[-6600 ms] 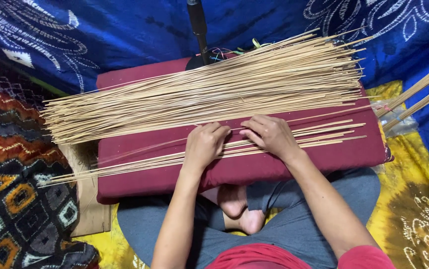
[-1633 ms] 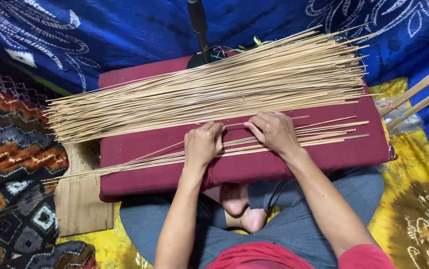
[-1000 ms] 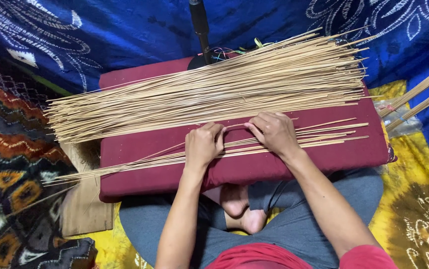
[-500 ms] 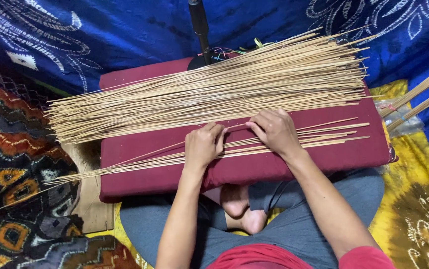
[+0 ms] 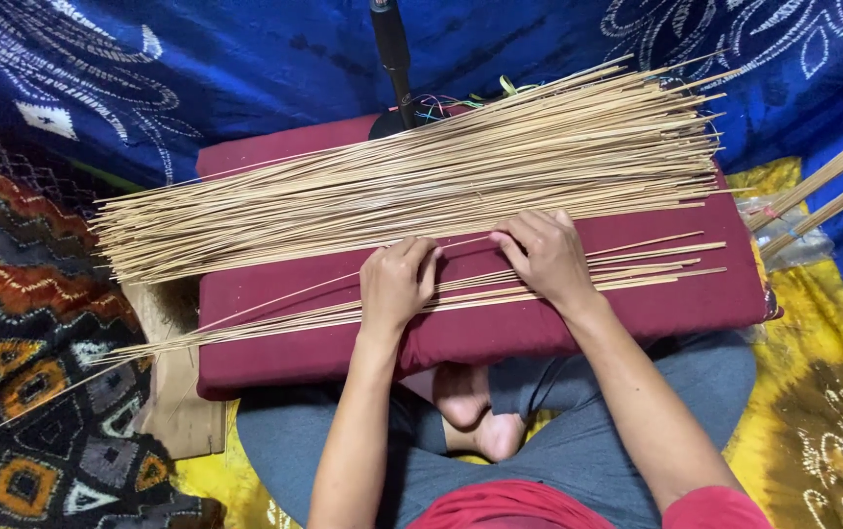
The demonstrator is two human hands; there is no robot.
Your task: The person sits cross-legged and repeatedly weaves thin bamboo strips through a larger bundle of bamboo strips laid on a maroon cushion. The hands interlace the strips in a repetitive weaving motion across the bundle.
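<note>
1. The left hand (image 5: 397, 284) and the right hand (image 5: 544, 257) both press flat, fingers bent, on a small row of thin sticks (image 5: 500, 284). Neither hand is wrapped around a stick; they just touch and hold them down.
2. These sticks lie on the red cushion (image 5: 637, 313), on the side near the person, running from 9 o'clock to 3 o'clock.
3. The sticks are long and thin. If a hand pushes too hard, I think one could snap or poke a finger.
4. The ends at 9 o'clock hang off the cushion, over the patterned cloth (image 5: 20, 411). A bump could make them slide off.
5. The big pile of sticks (image 5: 421, 181) lies just beyond the hands, at 12 o'clock. A hand could knock it, and both groups would mix.
6. A black pole (image 5: 394, 64) stands behind the pile. More sticks (image 5: 823, 191) lean in at 3 o'clock.
7. The person's crossed legs (image 5: 500, 441) sit under the cushion, so it could wobble.
</note>
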